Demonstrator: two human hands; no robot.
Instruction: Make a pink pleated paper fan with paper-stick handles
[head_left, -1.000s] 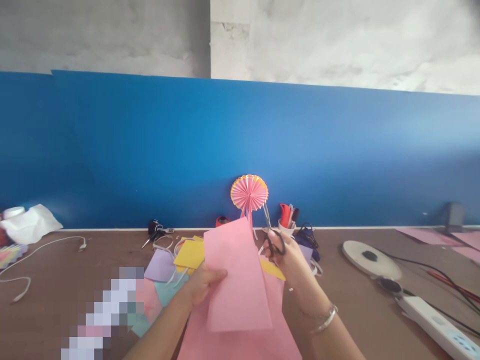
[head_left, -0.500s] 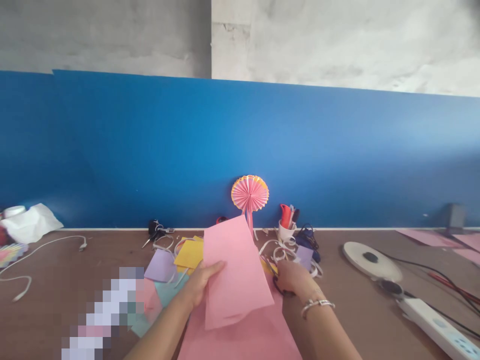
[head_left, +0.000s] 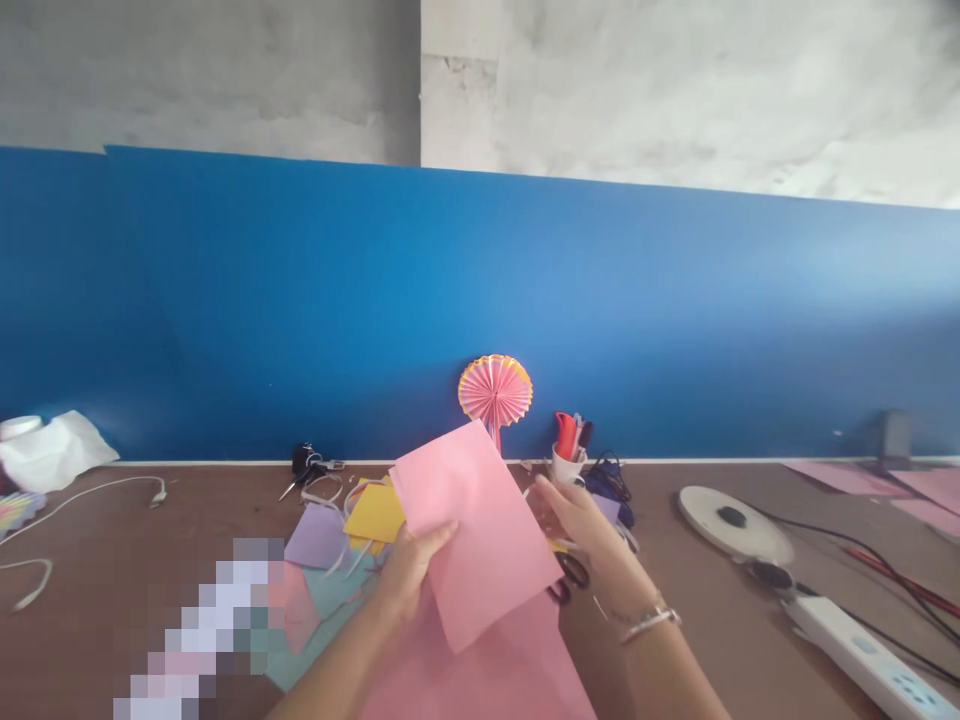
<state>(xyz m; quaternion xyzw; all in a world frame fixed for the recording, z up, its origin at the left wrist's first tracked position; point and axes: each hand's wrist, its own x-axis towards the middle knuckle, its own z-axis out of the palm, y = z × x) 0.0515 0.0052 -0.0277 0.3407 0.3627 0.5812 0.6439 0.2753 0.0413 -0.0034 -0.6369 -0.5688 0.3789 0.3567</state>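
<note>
Two or so pink paper sheets [head_left: 480, 540] are gripped at their left edge by my left hand [head_left: 420, 560], thumb on top and the other fingers beneath. They are tilted above a larger pink sheet [head_left: 487, 670] on the table. Just off the right edge of the held paper, my right hand [head_left: 577, 515] is open, fingers stretched out, with nothing visible in it. Below that hand lie scissors [head_left: 574, 572] with black handles, their blades hidden by the paper.
Yellow paper [head_left: 373, 513] and purple paper [head_left: 316, 536] lie to the left among white strips. A pink pleated paper fan [head_left: 495, 390] stands against the blue partition [head_left: 300, 300]. Beside it is a white cup [head_left: 567, 466] of pens. A power strip [head_left: 862, 645] lies at right.
My right hand has come off the scissors and risen toward the right edge of the held paper. The sheets in my left hand have turned counterclockwise.
</note>
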